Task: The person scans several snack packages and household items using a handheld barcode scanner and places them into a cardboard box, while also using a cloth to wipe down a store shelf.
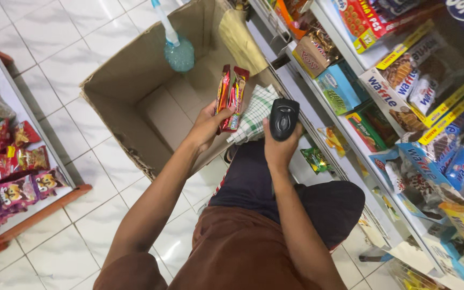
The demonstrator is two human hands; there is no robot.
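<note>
The left hand (206, 128) pinches two red snack packs (231, 96) upright above the open cardboard box (135, 70); a loose pinch could drop one in. The right hand (279, 146) wraps a black scanner (284, 118), perhaps aimed off

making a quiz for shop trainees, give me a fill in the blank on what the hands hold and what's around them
1. The left hand holds two red snack ____ upright.
2. The right hand grips a ____ handheld scanner.
3. Beyond both hands, an open ____ box sits on the white tiled floor.
4. A green-and-white checked ____ lies over the box's edge, between the two hands.

Missing words: bars; black; cardboard; cloth
</note>
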